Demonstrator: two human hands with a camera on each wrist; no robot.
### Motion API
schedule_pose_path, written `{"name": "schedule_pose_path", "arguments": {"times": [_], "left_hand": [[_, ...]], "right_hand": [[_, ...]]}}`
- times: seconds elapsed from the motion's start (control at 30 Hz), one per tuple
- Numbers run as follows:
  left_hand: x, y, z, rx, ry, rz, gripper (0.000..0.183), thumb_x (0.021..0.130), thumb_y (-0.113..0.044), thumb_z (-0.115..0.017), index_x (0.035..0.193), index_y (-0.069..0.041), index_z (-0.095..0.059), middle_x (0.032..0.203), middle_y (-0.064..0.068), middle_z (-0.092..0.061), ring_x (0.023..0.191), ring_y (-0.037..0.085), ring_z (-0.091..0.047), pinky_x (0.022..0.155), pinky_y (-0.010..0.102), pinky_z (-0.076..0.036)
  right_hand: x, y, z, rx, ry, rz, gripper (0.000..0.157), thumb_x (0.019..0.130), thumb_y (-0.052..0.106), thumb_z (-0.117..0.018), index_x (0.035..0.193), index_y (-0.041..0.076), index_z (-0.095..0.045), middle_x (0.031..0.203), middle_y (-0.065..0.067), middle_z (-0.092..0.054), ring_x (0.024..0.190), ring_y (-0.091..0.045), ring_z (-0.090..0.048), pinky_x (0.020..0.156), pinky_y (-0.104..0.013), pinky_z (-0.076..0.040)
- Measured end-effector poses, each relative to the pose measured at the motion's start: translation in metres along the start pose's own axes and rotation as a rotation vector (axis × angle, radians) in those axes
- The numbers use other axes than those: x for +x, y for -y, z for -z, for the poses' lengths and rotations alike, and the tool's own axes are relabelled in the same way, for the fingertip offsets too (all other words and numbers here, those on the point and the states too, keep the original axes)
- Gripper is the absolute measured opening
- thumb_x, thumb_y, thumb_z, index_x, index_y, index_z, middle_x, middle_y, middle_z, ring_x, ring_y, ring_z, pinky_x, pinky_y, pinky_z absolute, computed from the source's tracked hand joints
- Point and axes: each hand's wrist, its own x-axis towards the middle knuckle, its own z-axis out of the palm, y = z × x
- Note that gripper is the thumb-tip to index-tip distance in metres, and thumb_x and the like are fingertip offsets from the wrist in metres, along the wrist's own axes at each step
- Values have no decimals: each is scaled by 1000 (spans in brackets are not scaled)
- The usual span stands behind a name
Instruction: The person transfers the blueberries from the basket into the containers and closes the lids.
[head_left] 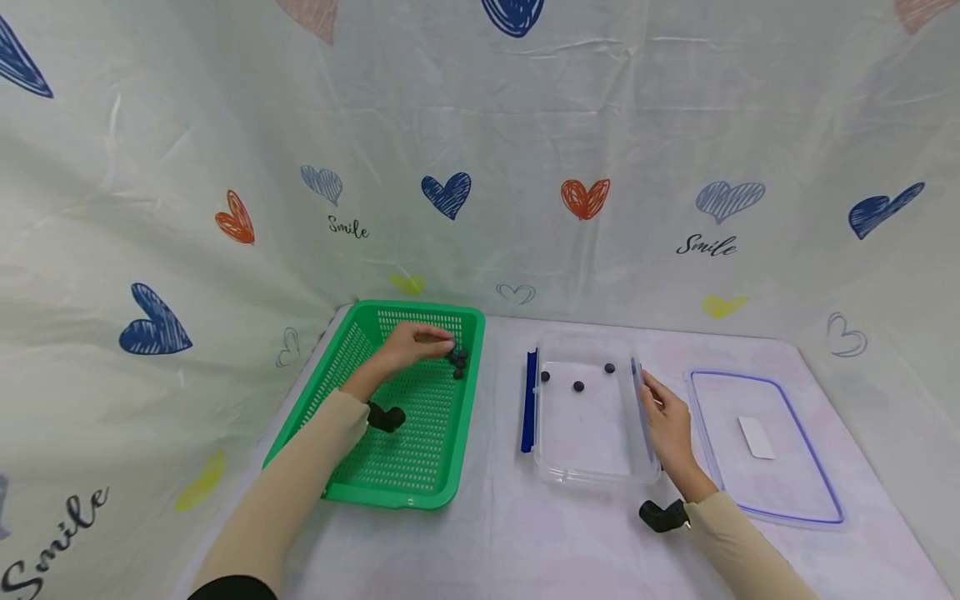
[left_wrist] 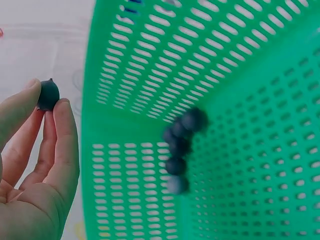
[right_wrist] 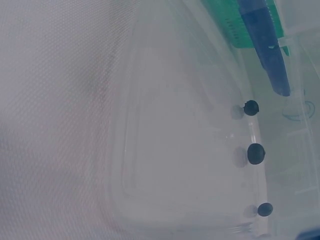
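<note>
- A green basket (head_left: 431,433) with slotted sides and floor stands at the left of the white table (head_left: 495,533), its far end near the curtain (head_left: 525,133) printed with hearts and "Smile".
- The left hand (head_left: 412,346), in a beige sleeve (head_left: 292,475), is over the basket's far part, pinching one dark berry (left_wrist: 49,95) between thumb and fingertips.
- Several loose berries (head_left: 457,363) lie bunched inside the basket, against its right side toward the far end, just beside the left hand.
- Right of the basket and apart from it sits an uncovered clear container (head_left: 588,433); a blue latch (head_left: 529,402) stands out along its left side.
- Three berries (head_left: 578,387) lie apart from one another in the container, one near its left wall, all toward its far half.
- The right hand (head_left: 667,417) touches the container's right side with its fingers; whether they curl round it I cannot tell.
- Farthest right, beside that hand, a clear lid (head_left: 787,479) with a blue border lies flat, bearing a white label (head_left: 756,437).
</note>
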Motion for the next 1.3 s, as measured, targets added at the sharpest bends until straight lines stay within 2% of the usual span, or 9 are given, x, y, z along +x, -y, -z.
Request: {"name": "schedule_pose_path", "arguments": {"times": [0.13,0.33,0.43,0.57,0.8,1.17,1.3], "left_hand": [[-4,-12,-4,15,11,-23,34,94,-20,-72,122,-1,-69,116,10,-70,107,25,-66,92,38,-54],[-5,-29,-16,20,45,-81,32,94,-18,-73,120,0,-70,116,12,-70,110,28,-65,93,39,-54],[-4,-35,-22,57,43,-99,29,94,-19,-73,119,-3,-72,115,9,-71,108,23,-66,93,39,-54],[-1,-42,-31,61,54,-114,29,94,-20,-73,118,-4,-72,114,8,-71,106,23,-67,94,42,-53],[5,-50,-49,24,81,-136,29,93,-18,-74,118,-3,-71,112,9,-71,102,23,-69,96,51,-51],[6,-67,-71,54,103,-166,25,92,-18,-75,115,-7,-74,109,3,-71,99,16,-69,95,39,-53],[12,-72,-78,56,121,-189,26,92,-19,-75,115,-7,-74,109,3,-72,99,16,-70,93,36,-54]], "right_hand": [[-1,1,1,2,8,2,43,107,21,-51,144,-1,-50,140,-23,-54,98,-3,-51,74,-2,-41],[-1,2,2,0,10,6,44,107,21,-50,145,0,-50,141,-23,-54,98,-3,-50,74,-2,-40],[-1,2,2,2,11,4,44,107,21,-50,145,-1,-50,141,-23,-53,99,-5,-51,75,-2,-40],[-1,2,2,2,15,6,44,107,21,-50,145,-1,-49,142,-23,-53,102,-8,-50,75,-2,-40],[1,-2,0,11,-5,2,43,106,20,-51,144,0,-51,139,-22,-55,98,-6,-51,74,-3,-41],[0,-4,-1,18,4,1,44,107,21,-50,145,-1,-49,138,-24,-55,100,-13,-51,73,-3,-41],[-1,-3,0,38,-8,20,42,106,18,-51,143,-3,-51,135,-26,-56,96,-7,-54,73,-3,-42]]}}
